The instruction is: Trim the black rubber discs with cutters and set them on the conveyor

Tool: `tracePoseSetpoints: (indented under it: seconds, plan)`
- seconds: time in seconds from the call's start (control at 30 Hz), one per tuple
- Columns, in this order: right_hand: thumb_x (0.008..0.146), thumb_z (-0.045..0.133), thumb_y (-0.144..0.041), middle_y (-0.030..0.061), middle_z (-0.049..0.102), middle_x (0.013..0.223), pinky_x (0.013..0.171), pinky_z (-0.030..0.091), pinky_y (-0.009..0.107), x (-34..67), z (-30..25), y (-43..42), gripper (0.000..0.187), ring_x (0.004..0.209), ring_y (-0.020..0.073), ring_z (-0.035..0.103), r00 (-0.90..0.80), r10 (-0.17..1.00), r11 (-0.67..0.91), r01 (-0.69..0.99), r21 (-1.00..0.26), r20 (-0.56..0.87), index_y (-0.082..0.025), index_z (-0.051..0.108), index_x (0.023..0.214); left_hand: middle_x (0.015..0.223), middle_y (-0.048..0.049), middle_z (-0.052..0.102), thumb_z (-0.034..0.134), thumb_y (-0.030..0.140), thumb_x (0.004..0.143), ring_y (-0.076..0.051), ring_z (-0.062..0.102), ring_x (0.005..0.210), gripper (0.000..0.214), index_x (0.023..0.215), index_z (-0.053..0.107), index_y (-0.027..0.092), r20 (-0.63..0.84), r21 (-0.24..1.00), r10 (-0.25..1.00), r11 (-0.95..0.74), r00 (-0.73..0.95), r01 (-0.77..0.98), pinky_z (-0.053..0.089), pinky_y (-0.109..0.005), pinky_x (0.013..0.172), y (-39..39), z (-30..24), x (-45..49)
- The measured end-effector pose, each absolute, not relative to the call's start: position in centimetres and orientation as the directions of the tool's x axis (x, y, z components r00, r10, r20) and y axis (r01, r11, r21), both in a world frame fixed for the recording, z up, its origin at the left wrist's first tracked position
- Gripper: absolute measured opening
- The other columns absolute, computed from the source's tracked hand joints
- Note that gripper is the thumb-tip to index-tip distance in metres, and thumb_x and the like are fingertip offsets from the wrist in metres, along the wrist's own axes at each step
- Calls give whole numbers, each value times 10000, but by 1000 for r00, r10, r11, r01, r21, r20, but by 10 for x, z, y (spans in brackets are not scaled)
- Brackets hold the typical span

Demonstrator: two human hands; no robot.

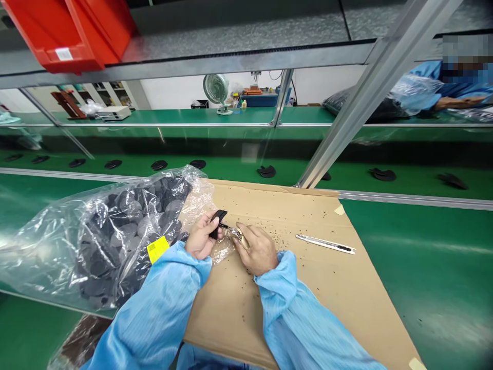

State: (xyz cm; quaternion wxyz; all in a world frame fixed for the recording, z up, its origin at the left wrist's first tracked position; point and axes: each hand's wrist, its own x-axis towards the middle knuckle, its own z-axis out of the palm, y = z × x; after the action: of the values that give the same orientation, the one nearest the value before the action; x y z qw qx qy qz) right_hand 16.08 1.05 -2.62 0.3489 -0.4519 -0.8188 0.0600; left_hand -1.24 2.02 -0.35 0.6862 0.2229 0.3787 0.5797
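Observation:
My left hand point(202, 237) grips a small black curved plastic part point(219, 222) between thumb and fingers, tilted up over the cardboard. Close beside it, my right hand point(259, 248) is closed around a small hand tool point(239, 235) with a pale yellowish handle; its dark, thin end points at the black part. The tool's exact kind is mostly hidden by my fingers. Clear plastic film point(224, 250) lies under and between both hands. To the left, a big clear plastic bag point(127, 226) full of dark, flat round parts reaches up to my left wrist.
Tiny dark scraps dot the cardboard sheet point(308, 277). A white utility knife point(325, 244) lies right of my hands. Beyond a metal rail, black parts point(266, 171) sit spaced along a green belt point(231, 159). A slanted metal post point(346, 123) and red bin point(77, 41) stand ahead; a co-worker's hand point(460, 103) is far right.

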Motion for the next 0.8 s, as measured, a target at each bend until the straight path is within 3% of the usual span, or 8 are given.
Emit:
tracePoseSetpoints:
  seconds: [0.47, 0.8]
  plan:
    - [849, 494, -214, 61, 613, 844, 741, 405, 318, 161, -23, 9, 350, 784, 213, 525, -358, 783, 549, 783, -293, 509, -176, 562, 1189, 782, -10, 527, 738, 156, 673, -60, 484, 578, 400, 1023, 545, 153, -272, 643, 959, 245, 83, -726, 390, -181, 507, 17, -4, -7]
    - [831, 486, -173, 48, 598, 814, 744, 398, 287, 160, -23, 9, 339, 774, 196, 526, -327, 784, 535, 786, -309, 527, -169, 576, 1158, 810, -5, 519, 721, 212, 715, -63, 485, 583, 381, 1029, 508, 185, -138, 729, 990, 85, -25, -679, 391, -201, 532, 14, -9, -1]
